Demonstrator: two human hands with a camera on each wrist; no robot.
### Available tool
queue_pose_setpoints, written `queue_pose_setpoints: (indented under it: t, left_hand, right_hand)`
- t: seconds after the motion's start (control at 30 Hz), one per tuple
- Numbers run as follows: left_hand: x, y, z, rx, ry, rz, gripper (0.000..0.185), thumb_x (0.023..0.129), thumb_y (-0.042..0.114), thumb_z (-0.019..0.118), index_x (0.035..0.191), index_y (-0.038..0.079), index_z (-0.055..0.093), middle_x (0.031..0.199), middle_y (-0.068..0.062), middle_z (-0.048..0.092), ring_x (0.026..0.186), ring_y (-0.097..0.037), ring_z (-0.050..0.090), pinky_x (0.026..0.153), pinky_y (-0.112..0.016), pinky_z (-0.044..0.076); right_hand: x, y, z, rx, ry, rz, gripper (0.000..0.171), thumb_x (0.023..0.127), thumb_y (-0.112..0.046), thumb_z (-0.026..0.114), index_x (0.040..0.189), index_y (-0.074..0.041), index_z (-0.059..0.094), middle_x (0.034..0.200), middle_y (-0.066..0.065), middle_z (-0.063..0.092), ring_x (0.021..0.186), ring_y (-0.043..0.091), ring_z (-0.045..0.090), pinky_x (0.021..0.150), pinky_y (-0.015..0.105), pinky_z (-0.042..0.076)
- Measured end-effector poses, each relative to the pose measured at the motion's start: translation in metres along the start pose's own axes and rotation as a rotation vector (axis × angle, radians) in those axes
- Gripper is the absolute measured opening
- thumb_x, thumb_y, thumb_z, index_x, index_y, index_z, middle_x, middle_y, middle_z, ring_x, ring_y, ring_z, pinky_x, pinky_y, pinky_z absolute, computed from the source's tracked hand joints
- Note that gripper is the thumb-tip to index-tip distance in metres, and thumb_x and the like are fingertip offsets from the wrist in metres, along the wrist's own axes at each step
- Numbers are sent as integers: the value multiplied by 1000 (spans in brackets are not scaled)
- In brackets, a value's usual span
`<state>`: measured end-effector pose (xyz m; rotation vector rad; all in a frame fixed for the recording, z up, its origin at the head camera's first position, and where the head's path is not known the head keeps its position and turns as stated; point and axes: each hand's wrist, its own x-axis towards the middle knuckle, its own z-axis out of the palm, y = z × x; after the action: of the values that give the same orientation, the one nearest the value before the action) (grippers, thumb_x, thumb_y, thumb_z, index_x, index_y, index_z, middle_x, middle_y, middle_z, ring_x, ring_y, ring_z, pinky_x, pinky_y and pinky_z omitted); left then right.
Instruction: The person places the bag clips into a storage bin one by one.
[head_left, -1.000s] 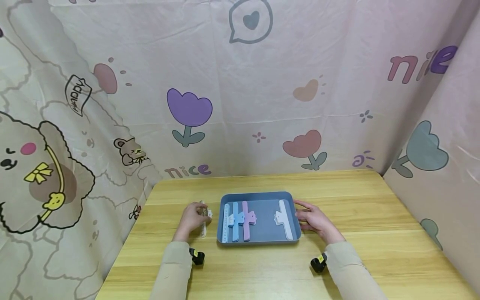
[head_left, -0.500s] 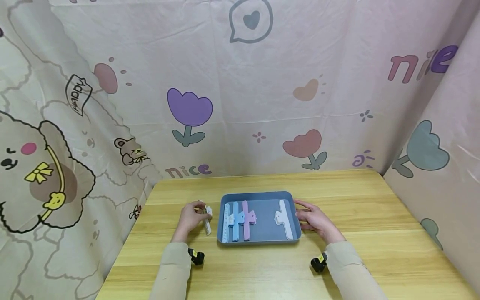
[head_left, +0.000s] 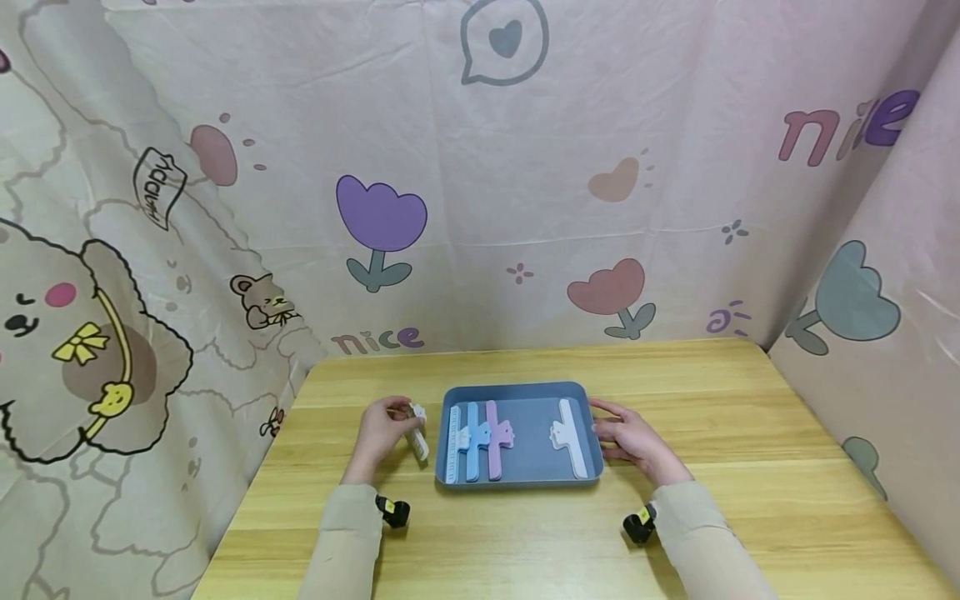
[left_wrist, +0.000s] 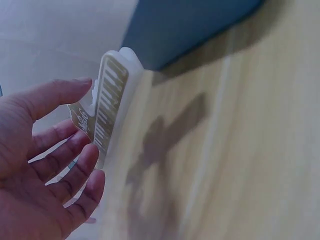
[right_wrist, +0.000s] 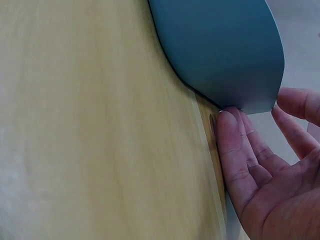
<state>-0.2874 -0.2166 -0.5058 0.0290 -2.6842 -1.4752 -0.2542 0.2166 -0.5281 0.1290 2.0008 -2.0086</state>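
Observation:
In the head view my left hand [head_left: 381,432] pinches a white bag clip [head_left: 417,435] by its handle, left of the blue-grey tray [head_left: 525,483]. Up close in the left wrist view, the clip [left_wrist: 111,92] has ruler-like marks on its long bar, held tilted above the table with its shadow beneath. My right hand [head_left: 633,439] rests its fairly straight fingers [right_wrist: 231,135] against the tray's right wall. Inside the tray lie a ruler-marked white clip [head_left: 453,454], a blue clip [head_left: 472,458], a pink clip [head_left: 493,458] and, to the right, a white clip [head_left: 574,454].
The wooden table [head_left: 517,542] reaches back to a printed curtain [head_left: 495,183], which also hangs along both sides. Small black cameras [head_left: 393,512] sit at both wrists. Between the pink clip and the right-hand white clip, the tray floor is bare.
The clip in my left hand has come up off the table and tilted, its lower end swinging right toward the tray. My right hand stays at the tray's side.

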Motion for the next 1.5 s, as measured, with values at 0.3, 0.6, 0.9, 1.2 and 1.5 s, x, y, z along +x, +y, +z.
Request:
queue_pose_setpoints:
  t: [0.3,0.6,0.9,1.2,1.5]
  left_hand:
    - [2,30,-2,-49,-4,53,49,77,15,83,119,-3,65,101,-12,65,90,-25,60,73,-30,53]
    - [3,65,1,-80,-53,114,46,77,17,84,117,1,68,99,-10,67,91,-24,60,72,-28,52]
    - [3,91,22,-145,-119,164,39,77,17,84,113,7,72,97,-6,68,91,-23,61,73,-28,54]
    - [5,107,47,-151,-225,220,37,78,18,84,112,7,73,95,-3,69,89,-21,61,74,-31,54]
    - [7,114,71,-142,-313,211,38,76,13,84,111,6,72,93,-6,65,86,-22,57,72,-30,52]
  right_hand:
    - [0,0,-1,-4,-3,3,58,96,-4,55,151,-8,36,142,30,44,107,30,64,81,44,57]
    - [2,1,-1,-2,-15,-7,59,96,-4,54,152,-7,35,144,30,42,107,29,64,82,44,57]
    - [3,0,0,8,-6,1,59,96,-1,53,152,-8,36,143,31,43,105,30,65,81,44,57]
    - [1,-3,0,-7,-2,8,58,96,-2,53,151,-6,36,143,31,42,105,31,65,80,45,57]
    - [2,-5,1,-15,13,0,57,95,0,53,150,-6,37,137,31,47,103,32,65,79,44,58]
